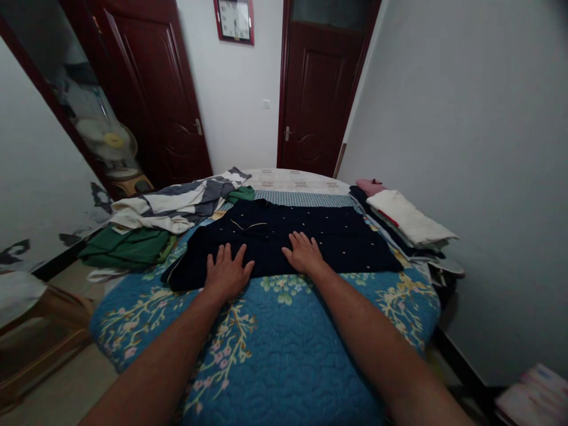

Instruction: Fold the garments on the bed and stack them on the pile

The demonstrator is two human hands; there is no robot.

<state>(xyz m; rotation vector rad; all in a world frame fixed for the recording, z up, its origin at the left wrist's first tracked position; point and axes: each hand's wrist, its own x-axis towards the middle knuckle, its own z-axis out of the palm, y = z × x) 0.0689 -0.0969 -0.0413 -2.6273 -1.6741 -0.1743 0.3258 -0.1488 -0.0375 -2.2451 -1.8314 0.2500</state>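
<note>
Item: shirt [270, 242]. Navy, scattered with small pale dots, pale piping near its left end; laid out flat across the middle of the table, directly before me, long side toward me.

My left hand [228, 269]: palm down on the shirt's near edge, left of centre; grip wide, fingers fanned out, thumb set apart.

My right hand [304, 253]: palm down on the same shirt, right of centre, slightly farther from me; grip wide, fingers a little spread, thumb pointing toward the left hand. The two hands stand apart, with dark cloth between them.

Beneath: quilt [293, 343], blue, with flowering branches, draped over the near side. Beyond the shirt: a checked strip [306, 199], then patterned white tabletop [306, 177].

Left side: green cloth [124, 245], folded, with a grey-and-white garment [177, 201] lying loosely partly over it.

Right side: stack of folded clothes, topped by a white piece [408, 216]; a pink piece [370, 186] at its far end.

Surroundings: two dark red doors [322, 89], wall clock [235, 19] between them; fan [113, 139] at far left.
</note>
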